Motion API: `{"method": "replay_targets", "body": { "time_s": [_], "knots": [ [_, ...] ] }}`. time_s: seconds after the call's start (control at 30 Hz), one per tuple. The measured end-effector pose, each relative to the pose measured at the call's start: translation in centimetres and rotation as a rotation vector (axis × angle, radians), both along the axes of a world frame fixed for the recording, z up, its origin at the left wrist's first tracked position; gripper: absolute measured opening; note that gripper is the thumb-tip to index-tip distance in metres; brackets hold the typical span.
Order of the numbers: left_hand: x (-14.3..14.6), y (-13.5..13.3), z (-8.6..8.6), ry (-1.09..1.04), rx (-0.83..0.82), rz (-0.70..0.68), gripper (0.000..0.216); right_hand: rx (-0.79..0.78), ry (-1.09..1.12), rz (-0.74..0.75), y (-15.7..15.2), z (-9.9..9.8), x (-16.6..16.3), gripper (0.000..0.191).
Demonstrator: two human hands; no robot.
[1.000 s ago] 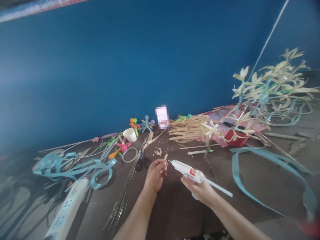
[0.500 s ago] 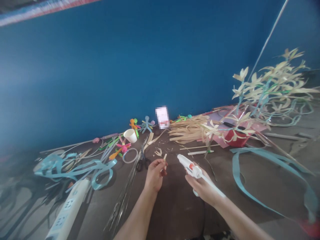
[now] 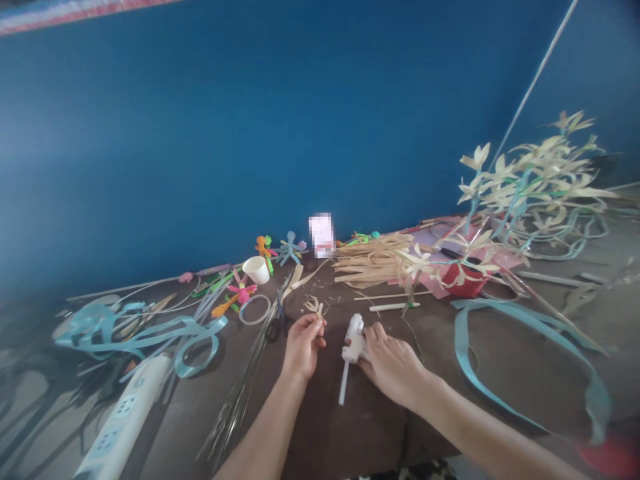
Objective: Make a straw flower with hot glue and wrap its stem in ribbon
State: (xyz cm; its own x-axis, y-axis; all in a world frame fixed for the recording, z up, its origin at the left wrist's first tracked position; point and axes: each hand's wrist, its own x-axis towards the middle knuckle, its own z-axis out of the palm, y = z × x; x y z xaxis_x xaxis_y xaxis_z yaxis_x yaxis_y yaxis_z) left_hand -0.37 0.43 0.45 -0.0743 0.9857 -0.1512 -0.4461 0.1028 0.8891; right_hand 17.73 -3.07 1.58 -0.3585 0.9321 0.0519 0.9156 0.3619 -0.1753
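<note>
My left hand (image 3: 304, 343) is closed in a pinch, and a small pale strip (image 3: 321, 318) pokes up from its fingertips. Small cut pale strips (image 3: 314, 305) lie just beyond it. To the right, a white hot glue gun (image 3: 355, 339) is down at the brown table top, a glue stick (image 3: 343, 383) jutting from its rear toward me. My right hand (image 3: 393, 363) is curled at the gun's handle from the right, its fingertips partly hidden. Black-handled scissors (image 3: 278, 325) rest left of my left hand.
Thin wires (image 3: 245, 383), a power strip (image 3: 125, 413) and blue ribbon (image 3: 195, 333) lie left. A paper cup (image 3: 256, 270), tape ring (image 3: 255, 310) and pipe-cleaner figures (image 3: 290, 248) stand behind. Tan strips (image 3: 373, 260), pale flowers (image 3: 535, 173) and more ribbon (image 3: 473, 373) are right.
My right hand has turned the glue gun from pointing forward in its grip and lowered it to the table, glue stick now toward me. My left hand keeps its pinch almost in place.
</note>
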Motion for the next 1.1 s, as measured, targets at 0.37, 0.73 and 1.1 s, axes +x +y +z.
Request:
{"method": "replay_targets", "body": {
  "time_s": [0.37,0.73,1.1],
  "knots": [
    [0.1,-0.1,-0.1,-0.011,-0.006,-0.009,0.014,0.152,0.22,0.003,5.9,2.0,2.2,0.036],
    [0.0,0.0,-0.2,0.027,0.034,-0.022,0.012,0.063,0.029,-0.16,17.0,-0.2,2.2,0.051],
    [0.5,0.1,0.2,0.016,-0.006,-0.026,0.015,0.121,0.299,-0.05,12.9,3.1,-0.7,0.048]
  ]
}}
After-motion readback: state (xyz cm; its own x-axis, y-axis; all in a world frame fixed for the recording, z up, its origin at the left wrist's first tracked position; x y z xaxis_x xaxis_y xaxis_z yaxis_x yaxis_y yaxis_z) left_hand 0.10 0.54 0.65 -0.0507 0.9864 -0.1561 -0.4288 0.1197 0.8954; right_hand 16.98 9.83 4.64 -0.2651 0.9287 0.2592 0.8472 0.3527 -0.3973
